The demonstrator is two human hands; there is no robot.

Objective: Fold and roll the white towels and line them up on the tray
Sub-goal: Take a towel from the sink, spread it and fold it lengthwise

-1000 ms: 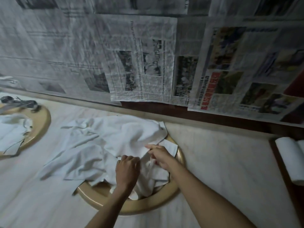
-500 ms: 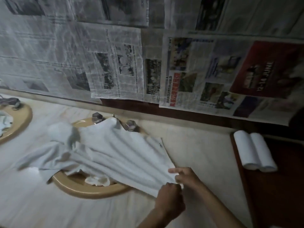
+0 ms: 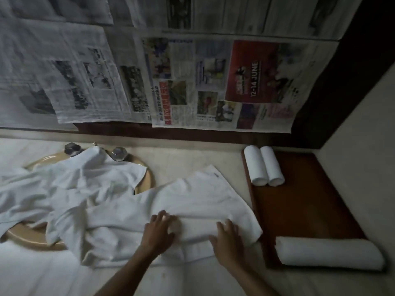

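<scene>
A white towel (image 3: 205,199) lies spread on the pale counter, its near edge turned over into a fold. My left hand (image 3: 159,230) and my right hand (image 3: 227,238) press flat on that fold, fingers spread. A heap of more white towels (image 3: 70,189) covers the gold-rimmed sink (image 3: 147,180) at the left. The dark wooden tray (image 3: 303,208) stands to the right. Two small rolled towels (image 3: 264,165) lie side by side at its far end, and a larger rolled towel (image 3: 329,253) lies across its near end.
Two faceted metal tap knobs (image 3: 116,153) stick up behind the sink. Newspaper sheets (image 3: 192,82) cover the wall behind the counter. A pale side wall (image 3: 363,146) closes the corner right of the tray.
The towel has been pulled off the sink heap and to the right, and now lies spread on the counter. Both hands went from pinching its edge to pressing flat on it. The view swung right.
</scene>
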